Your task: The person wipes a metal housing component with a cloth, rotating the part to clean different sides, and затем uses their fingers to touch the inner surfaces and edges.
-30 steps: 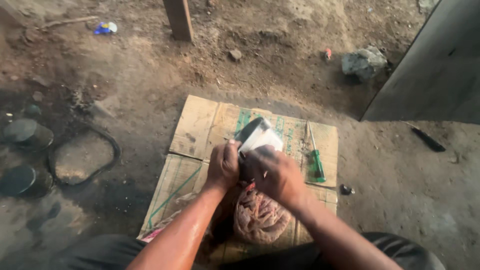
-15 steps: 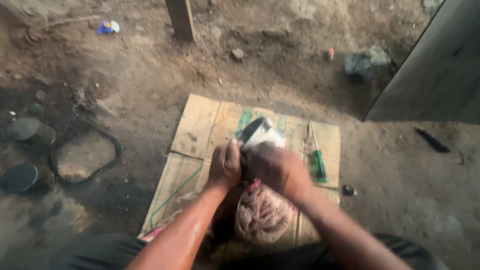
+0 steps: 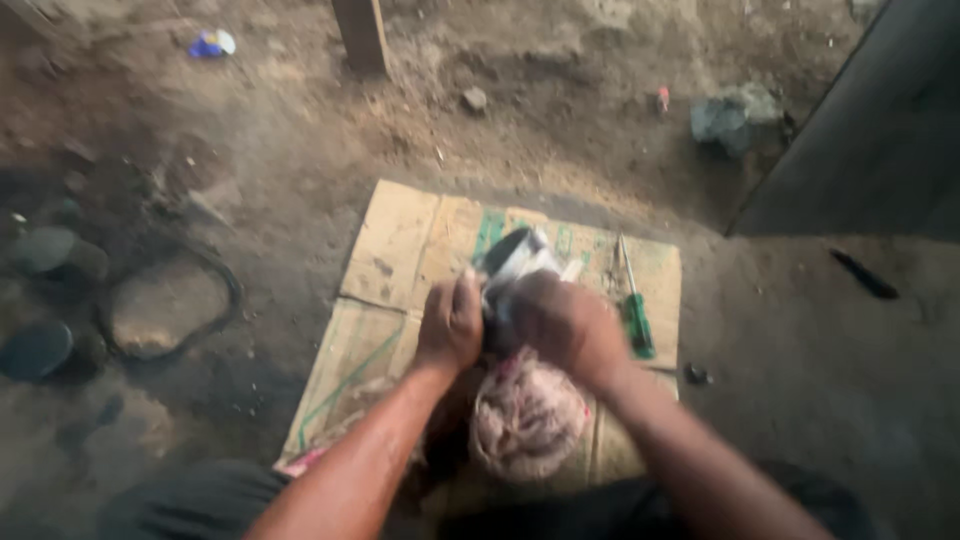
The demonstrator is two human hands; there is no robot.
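My left hand [image 3: 452, 322] and my right hand [image 3: 567, 325] close together around a dark and grey metal part [image 3: 512, 258] held over a flattened cardboard sheet [image 3: 400, 250] on the dirt floor. The picture is motion-blurred, so the exact grip is unclear. Directly under my hands lies a round pinkish coil-like bundle [image 3: 527, 420]. A green-handled screwdriver [image 3: 634, 310] rests on the cardboard just right of my right hand.
A black rubber ring [image 3: 170, 305] and dark round discs [image 3: 38, 348] lie on the dirt at left. A small dark nut [image 3: 696, 374] sits off the cardboard's right edge. A wooden post [image 3: 361, 35], a grey rock [image 3: 735, 115] and a dark panel [image 3: 880, 140] stand beyond.
My hands and the part have shifted a little on the spot, and the view has turned blurrier. Nothing was let go or picked up.
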